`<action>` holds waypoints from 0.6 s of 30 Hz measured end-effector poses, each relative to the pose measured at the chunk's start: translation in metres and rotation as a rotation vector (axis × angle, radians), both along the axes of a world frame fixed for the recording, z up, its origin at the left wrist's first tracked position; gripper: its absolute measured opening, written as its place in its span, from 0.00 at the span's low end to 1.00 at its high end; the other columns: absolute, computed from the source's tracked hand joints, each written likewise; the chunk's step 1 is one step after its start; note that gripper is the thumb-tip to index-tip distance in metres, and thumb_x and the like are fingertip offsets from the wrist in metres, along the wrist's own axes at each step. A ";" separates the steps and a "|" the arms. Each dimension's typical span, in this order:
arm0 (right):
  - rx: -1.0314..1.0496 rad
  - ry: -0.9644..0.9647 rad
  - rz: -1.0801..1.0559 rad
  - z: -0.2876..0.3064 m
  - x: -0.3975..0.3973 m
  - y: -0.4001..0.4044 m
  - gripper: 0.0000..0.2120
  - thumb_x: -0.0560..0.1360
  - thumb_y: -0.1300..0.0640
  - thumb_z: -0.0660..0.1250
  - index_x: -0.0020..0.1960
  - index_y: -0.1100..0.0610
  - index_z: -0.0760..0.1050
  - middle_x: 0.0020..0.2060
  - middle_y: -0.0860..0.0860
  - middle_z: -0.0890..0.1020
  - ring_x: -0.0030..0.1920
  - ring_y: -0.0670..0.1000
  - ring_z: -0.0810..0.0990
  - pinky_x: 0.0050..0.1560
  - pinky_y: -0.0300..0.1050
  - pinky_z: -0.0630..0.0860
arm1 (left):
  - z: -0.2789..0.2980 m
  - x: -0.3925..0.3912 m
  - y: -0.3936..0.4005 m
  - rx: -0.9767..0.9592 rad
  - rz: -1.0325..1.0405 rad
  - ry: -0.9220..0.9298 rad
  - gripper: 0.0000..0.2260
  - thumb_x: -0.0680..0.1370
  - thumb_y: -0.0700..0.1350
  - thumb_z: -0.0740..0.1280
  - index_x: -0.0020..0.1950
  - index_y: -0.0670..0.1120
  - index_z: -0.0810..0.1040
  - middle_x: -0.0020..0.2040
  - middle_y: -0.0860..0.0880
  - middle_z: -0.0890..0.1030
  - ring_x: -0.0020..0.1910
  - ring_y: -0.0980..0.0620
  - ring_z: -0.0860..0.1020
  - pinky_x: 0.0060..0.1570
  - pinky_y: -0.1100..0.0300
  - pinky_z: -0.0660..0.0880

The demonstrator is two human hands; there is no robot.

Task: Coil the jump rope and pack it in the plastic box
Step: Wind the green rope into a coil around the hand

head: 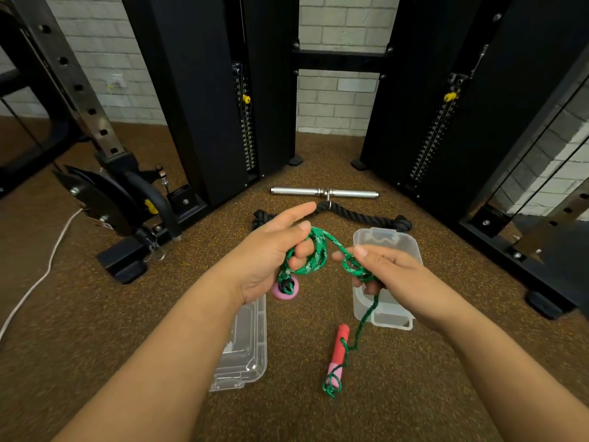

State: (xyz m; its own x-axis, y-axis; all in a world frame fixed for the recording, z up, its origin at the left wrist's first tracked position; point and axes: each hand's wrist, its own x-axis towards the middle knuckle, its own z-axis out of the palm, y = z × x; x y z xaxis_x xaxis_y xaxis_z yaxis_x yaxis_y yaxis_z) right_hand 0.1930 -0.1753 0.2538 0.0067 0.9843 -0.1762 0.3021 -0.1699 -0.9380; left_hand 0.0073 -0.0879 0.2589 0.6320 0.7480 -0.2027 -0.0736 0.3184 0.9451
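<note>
On the speckled gym floor at the far left, a white cord (pixel 47 269) is seen trailing beside the foot of a black rack (pixel 121 263). Nearer the middle, the clear lid (pixel 245 346) of the plastic box is laid flat on the floor, evidently set aside so that the box stays open for packing. Above it, the left hand (pixel 271 260) is held palm-in with the index finger stretched forward, while the other fingers are curled round several turns of the green jump rope (pixel 315 250); the hand appears to be used as the former for the coil. One pink handle (pixel 286 290) hangs end-on just beneath that hand, its long axis pointing roughly toward the camera. From the coil, a short span of rope is carried across to the right hand (pixel 385 272), where it is pinched between thumb and fingers, apparently to feed the next turn under light tension. Below that hand the loose tail is let down to the floor, ending at the second handle (pixel 338 352), red and pink, which lies with its long axis running away from the wearer, tilted slightly right. The open plastic box (pixel 398 240) is stood on the floor just beneath the right hand, within easy reach. Behind, a metal bar (pixel 299 191) and a black rope attachment (pixel 366 215) are left on the floor
</note>
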 end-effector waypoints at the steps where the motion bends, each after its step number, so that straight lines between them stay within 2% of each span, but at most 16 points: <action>1: -0.006 -0.022 0.019 -0.001 0.002 0.000 0.16 0.76 0.43 0.57 0.55 0.43 0.81 0.36 0.35 0.81 0.35 0.39 0.75 0.47 0.40 0.70 | 0.000 0.000 0.000 0.016 0.010 0.004 0.16 0.82 0.41 0.57 0.70 0.51 0.69 0.29 0.52 0.67 0.28 0.57 0.64 0.30 0.67 0.64; 4: -0.021 -0.069 0.038 -0.003 0.007 0.000 0.15 0.77 0.42 0.58 0.55 0.40 0.80 0.36 0.44 0.79 0.37 0.44 0.73 0.49 0.41 0.70 | 0.000 -0.002 0.002 0.067 0.036 0.010 0.13 0.82 0.42 0.56 0.64 0.48 0.75 0.29 0.53 0.67 0.27 0.58 0.63 0.28 0.68 0.63; 6: -0.024 -0.081 0.013 -0.003 0.009 0.000 0.12 0.77 0.46 0.61 0.52 0.45 0.82 0.37 0.45 0.80 0.37 0.44 0.75 0.47 0.39 0.72 | -0.001 -0.004 0.004 0.096 0.055 0.024 0.13 0.83 0.42 0.55 0.60 0.48 0.77 0.29 0.53 0.67 0.27 0.58 0.63 0.28 0.68 0.63; 8: -0.007 -0.136 -0.037 -0.004 0.011 0.002 0.10 0.76 0.49 0.64 0.49 0.50 0.83 0.38 0.52 0.82 0.36 0.43 0.76 0.42 0.36 0.74 | 0.000 -0.006 0.006 0.114 0.076 0.042 0.13 0.82 0.43 0.56 0.59 0.48 0.78 0.29 0.53 0.66 0.27 0.58 0.63 0.28 0.69 0.63; 10: 0.045 -0.108 -0.127 -0.004 0.011 0.003 0.08 0.75 0.52 0.67 0.48 0.52 0.84 0.41 0.56 0.84 0.35 0.42 0.77 0.40 0.35 0.75 | 0.000 -0.007 0.007 0.123 0.096 0.060 0.13 0.82 0.43 0.56 0.58 0.47 0.79 0.28 0.53 0.66 0.26 0.58 0.63 0.28 0.69 0.63; 12: 0.091 0.064 -0.219 -0.003 0.011 0.004 0.06 0.73 0.58 0.70 0.48 0.54 0.84 0.43 0.53 0.85 0.35 0.39 0.79 0.38 0.31 0.76 | -0.001 -0.009 0.009 0.126 0.116 0.079 0.13 0.83 0.43 0.56 0.57 0.47 0.79 0.27 0.54 0.67 0.25 0.59 0.63 0.27 0.69 0.63; 14: 0.111 0.238 -0.249 -0.004 0.013 0.005 0.08 0.70 0.62 0.70 0.48 0.56 0.84 0.45 0.53 0.85 0.40 0.42 0.80 0.38 0.32 0.76 | -0.002 -0.009 0.010 0.121 0.140 0.090 0.13 0.83 0.43 0.56 0.56 0.47 0.79 0.27 0.55 0.67 0.25 0.59 0.63 0.27 0.69 0.63; 16: 0.096 0.271 -0.216 -0.005 0.015 0.004 0.09 0.70 0.62 0.69 0.49 0.55 0.84 0.44 0.50 0.85 0.40 0.43 0.79 0.37 0.34 0.76 | -0.002 -0.009 0.010 0.107 0.171 0.085 0.13 0.83 0.42 0.55 0.56 0.46 0.79 0.26 0.55 0.67 0.25 0.59 0.63 0.26 0.69 0.63; 18: 0.052 0.257 -0.165 -0.006 0.015 0.004 0.11 0.75 0.65 0.65 0.53 0.55 0.82 0.37 0.45 0.84 0.35 0.40 0.77 0.36 0.34 0.76 | -0.002 -0.009 0.011 0.088 0.211 0.070 0.12 0.83 0.42 0.55 0.56 0.46 0.79 0.26 0.55 0.68 0.25 0.59 0.63 0.25 0.69 0.63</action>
